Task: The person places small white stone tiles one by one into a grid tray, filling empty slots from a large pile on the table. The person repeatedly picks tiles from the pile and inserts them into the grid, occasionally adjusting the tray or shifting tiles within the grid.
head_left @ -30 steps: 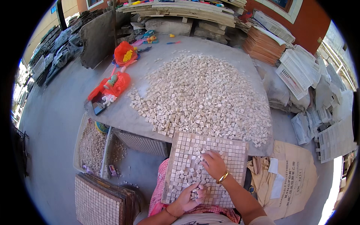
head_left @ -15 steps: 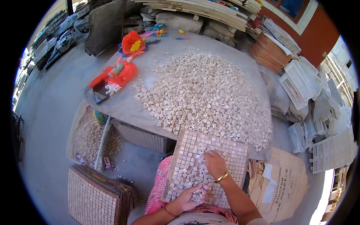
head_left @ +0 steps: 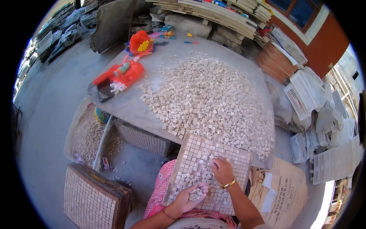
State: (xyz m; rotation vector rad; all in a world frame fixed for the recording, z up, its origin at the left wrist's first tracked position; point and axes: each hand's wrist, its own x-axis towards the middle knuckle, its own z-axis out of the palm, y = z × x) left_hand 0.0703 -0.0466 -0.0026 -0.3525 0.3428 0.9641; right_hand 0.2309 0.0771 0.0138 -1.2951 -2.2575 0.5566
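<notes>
A shallow grid board (head_left: 177, 163) rests on my lap, tilted against the table's near edge. Small pale stone tiles sit in rows over much of it, and a heap of loose stone tiles (head_left: 198, 176) covers its middle. Palm up over the board's lower part, my left hand (head_left: 184, 201) cups several stone tiles (head_left: 196, 194). My right hand (head_left: 223, 170), with a gold bracelet at the wrist, is just above the board's middle. Its fingertips are pinched together beside a tile; what is between them is hidden.
A big pile of stone tiles (head_left: 213, 99) spreads over the grey table (head_left: 131, 110). Red plastic bags (head_left: 133, 74) with toys and a phone (head_left: 104, 91) lie at its left. Below stand a bin of tiles (head_left: 89, 131) and stacked filled boards (head_left: 91, 196). White crates (head_left: 299, 95) are at right.
My right hand has shifted slightly right and down over the board, fingers still pinched. My left hand has opened a little, showing more tiles in its palm. The whole view has tilted slightly.
</notes>
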